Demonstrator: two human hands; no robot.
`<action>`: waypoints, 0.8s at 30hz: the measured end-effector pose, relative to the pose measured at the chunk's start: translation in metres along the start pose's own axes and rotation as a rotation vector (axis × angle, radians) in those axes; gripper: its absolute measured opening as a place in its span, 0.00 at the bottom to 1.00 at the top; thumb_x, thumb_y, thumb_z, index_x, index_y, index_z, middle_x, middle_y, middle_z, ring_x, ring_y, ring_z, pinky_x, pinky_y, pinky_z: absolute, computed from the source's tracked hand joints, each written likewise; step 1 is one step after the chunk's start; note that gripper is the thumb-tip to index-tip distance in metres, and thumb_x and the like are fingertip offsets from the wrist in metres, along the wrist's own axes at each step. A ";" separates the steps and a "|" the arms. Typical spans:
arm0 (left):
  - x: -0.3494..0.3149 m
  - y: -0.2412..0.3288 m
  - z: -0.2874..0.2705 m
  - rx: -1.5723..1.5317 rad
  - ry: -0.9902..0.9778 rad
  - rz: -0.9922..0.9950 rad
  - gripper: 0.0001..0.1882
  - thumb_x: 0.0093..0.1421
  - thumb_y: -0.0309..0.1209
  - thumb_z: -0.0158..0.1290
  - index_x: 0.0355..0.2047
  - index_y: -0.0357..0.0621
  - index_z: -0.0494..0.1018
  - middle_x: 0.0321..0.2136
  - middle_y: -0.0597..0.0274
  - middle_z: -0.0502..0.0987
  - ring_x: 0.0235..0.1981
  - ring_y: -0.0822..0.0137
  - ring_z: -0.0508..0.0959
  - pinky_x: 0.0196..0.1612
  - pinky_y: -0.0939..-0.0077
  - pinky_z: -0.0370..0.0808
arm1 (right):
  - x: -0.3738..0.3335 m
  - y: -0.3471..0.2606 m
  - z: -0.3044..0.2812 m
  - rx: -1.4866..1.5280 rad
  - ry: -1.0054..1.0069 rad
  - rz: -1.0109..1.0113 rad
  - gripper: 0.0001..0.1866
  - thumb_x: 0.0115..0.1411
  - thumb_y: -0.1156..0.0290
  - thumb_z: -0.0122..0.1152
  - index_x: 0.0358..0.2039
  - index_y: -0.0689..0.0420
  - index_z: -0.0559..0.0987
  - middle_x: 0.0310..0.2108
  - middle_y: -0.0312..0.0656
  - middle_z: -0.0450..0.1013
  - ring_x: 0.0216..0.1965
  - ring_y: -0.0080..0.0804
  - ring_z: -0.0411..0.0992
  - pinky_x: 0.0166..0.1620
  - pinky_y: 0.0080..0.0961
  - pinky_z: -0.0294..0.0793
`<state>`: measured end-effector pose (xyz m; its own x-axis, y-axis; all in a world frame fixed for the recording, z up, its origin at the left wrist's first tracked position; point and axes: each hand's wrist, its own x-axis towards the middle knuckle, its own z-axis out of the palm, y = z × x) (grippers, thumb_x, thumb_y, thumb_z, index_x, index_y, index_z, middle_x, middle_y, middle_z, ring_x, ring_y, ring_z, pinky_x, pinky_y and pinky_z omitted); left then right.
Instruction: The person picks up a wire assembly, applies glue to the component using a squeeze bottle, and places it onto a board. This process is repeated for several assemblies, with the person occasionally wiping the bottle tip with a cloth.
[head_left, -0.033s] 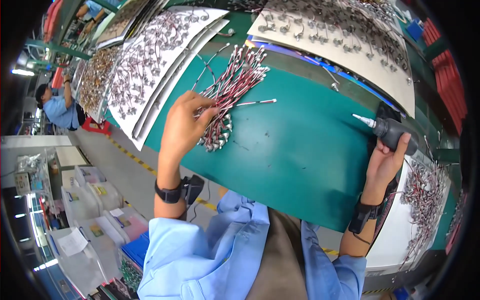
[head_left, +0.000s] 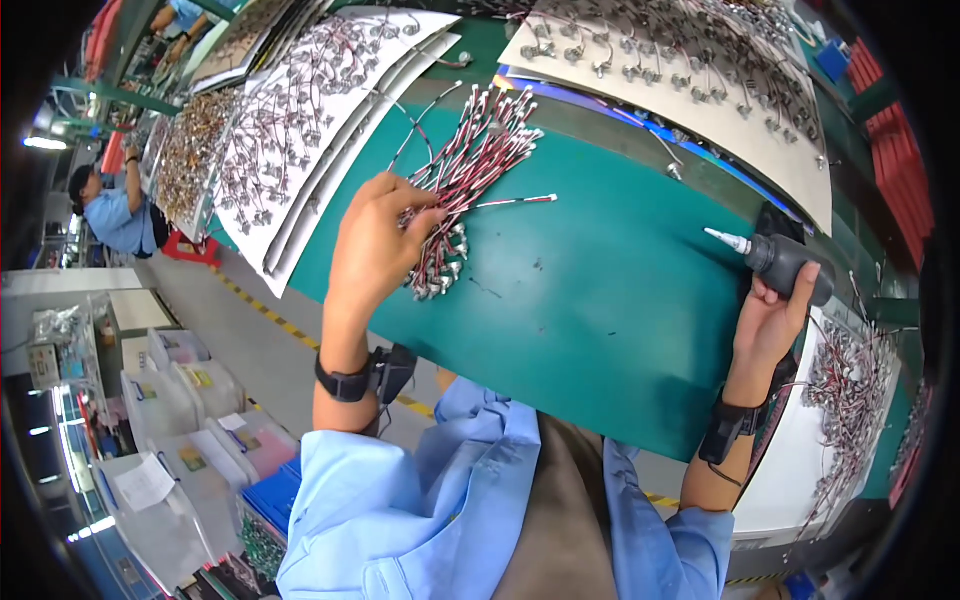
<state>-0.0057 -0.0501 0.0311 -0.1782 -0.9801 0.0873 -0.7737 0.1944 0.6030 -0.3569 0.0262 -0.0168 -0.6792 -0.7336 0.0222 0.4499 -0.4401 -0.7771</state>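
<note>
A bundle of thin red, black and white wire leads (head_left: pixel 478 160) lies on the green mat, with white plugs at its far end and small round metal parts (head_left: pixel 440 268) at its near end. My left hand (head_left: pixel 385 235) is over the left side of this bundle, fingers curled and thumb pressed in, closed on some of the leads. One lead (head_left: pixel 510 201) sticks out to the right near the thumb. At the mat's right edge, my right hand (head_left: pixel 772 325) grips a dark squeeze bottle (head_left: pixel 790 268) whose pale pointed nozzle faces left, away from the bundle.
White boards (head_left: pixel 285 185) covered with wired metal parts stand at the left, and another loaded board (head_left: pixel 690 100) is at the back. More wired parts (head_left: pixel 850 390) lie on a white sheet at the right. Plastic bins (head_left: pixel 165 510) stand lower left. A co-worker (head_left: pixel 120 215) is at far left.
</note>
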 end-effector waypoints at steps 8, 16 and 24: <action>0.077 0.000 0.021 0.253 0.020 0.222 0.09 0.49 0.34 0.51 0.26 0.42 0.75 0.27 0.53 0.74 0.31 0.52 0.73 0.37 0.65 0.69 | -0.001 0.010 -0.008 -0.020 -0.050 0.044 0.14 0.58 0.61 0.50 0.37 0.58 0.66 0.30 0.39 0.65 0.18 0.16 0.55 0.22 0.12 0.57; 0.136 0.001 0.065 0.302 -0.305 0.026 0.13 0.49 0.39 0.53 0.27 0.41 0.75 0.20 0.52 0.75 0.26 0.57 0.75 0.34 0.71 0.70 | 0.003 0.005 -0.011 0.020 -0.054 0.064 0.15 0.58 0.60 0.50 0.38 0.59 0.66 0.30 0.39 0.66 0.18 0.16 0.55 0.22 0.12 0.57; 0.108 0.009 -0.006 -0.231 -0.020 -0.037 0.12 0.48 0.33 0.54 0.27 0.36 0.71 0.21 0.62 0.74 0.22 0.75 0.70 0.25 0.82 0.67 | 0.004 -0.006 -0.005 0.057 -0.049 0.060 0.15 0.58 0.60 0.51 0.38 0.59 0.66 0.31 0.39 0.66 0.18 0.16 0.54 0.22 0.12 0.56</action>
<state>-0.0281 -0.1543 0.0512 -0.1662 -0.9849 0.0475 -0.6208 0.1420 0.7710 -0.3649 0.0289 -0.0156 -0.6215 -0.7834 0.0088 0.5222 -0.4226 -0.7407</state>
